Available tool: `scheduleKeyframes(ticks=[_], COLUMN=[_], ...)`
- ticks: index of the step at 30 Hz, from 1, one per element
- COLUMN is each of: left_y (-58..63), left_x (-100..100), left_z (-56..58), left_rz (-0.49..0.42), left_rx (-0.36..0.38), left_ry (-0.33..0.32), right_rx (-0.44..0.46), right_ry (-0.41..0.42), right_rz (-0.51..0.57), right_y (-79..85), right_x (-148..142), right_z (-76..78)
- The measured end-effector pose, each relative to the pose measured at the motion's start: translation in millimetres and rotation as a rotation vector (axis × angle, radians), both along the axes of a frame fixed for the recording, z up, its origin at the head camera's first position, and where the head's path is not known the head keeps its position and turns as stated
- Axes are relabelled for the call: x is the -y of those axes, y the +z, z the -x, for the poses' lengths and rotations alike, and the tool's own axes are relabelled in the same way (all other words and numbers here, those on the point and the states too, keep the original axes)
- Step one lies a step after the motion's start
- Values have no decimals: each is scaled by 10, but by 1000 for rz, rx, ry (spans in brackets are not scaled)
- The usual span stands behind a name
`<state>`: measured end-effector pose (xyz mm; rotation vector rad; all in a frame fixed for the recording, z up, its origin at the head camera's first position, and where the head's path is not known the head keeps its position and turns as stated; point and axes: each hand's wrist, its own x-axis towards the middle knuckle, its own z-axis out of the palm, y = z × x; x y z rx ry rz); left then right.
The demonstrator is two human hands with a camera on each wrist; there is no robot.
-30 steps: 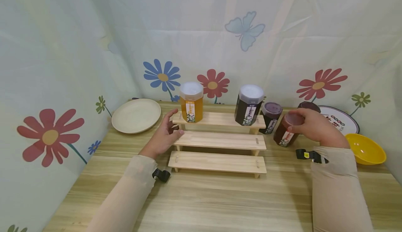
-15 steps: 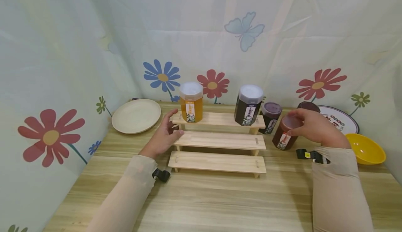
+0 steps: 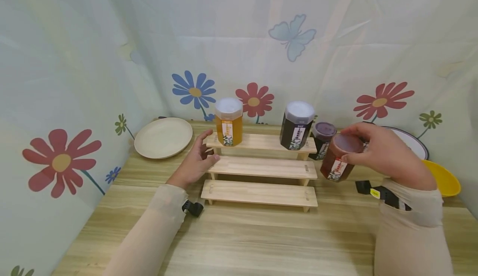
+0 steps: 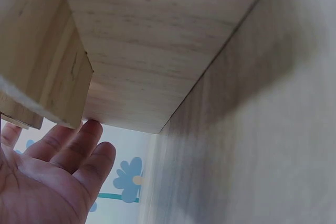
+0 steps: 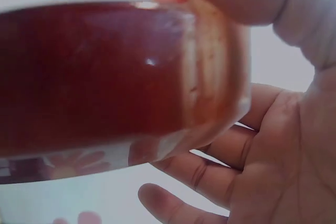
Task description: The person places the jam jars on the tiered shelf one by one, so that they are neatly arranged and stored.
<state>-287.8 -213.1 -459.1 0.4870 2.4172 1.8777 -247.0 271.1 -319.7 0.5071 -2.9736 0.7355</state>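
My right hand [image 3: 392,155] grips a jar of reddish-brown contents [image 3: 332,162] near its lid, thumb in front and fingers behind. The jar leans slightly, right of a three-tier wooden display rack [image 3: 261,166]; it fills much of the right wrist view. My left hand [image 3: 196,164] holds the rack's left end, its thumb by the middle tier and its fingers near the top one. In the left wrist view its fingers [image 4: 84,148] reach past the wooden side piece. On the top tier stand an amber jar [image 3: 233,130] at left and a black jar [image 3: 292,133] at right.
A dark jar with a purple lid [image 3: 320,146] stands just behind the held jar. A cream plate [image 3: 163,138] lies at the back left. A white dark-rimmed plate [image 3: 414,141] and a yellow bowl [image 3: 444,178] sit right, partly hidden by my right hand.
My right hand has brought the reddish-brown jar a little left and nearer to me, towards the rack, with more tilt. The left hand and the rack have stayed put.
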Motion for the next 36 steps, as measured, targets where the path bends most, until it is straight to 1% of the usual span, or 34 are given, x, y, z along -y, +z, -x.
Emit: scheduleKeyframes(ticks=[3,6,9,12,16,21,29,36], left_y=[-3,2,3,3,-3,2,-1,4], left_x=[0,-4,-10,-12,-13,-19,-7,5], left_z=[4,7,10,10,12,10,5,5], left_rz=[-2,-7,-11,-4,4,5,-3,13], left_rx=[0,0,2,3,7,12,8,13], left_ry=[-3,-6,-8,-7,-4,2,7,15], right_rx=[-45,-75,-85,-67,-40,-48,-30,-122], right_ry=[36,75,114,144,158,166,142,147], right_rz=[20,47,69,101,116,101,93,18], right_y=[45,74,77,62,27,-8,6,10], right_x=[25,66,129,198,270,329,386,400], right_z=[-88,-142,-165,-175,-165,-136,-128,-151])
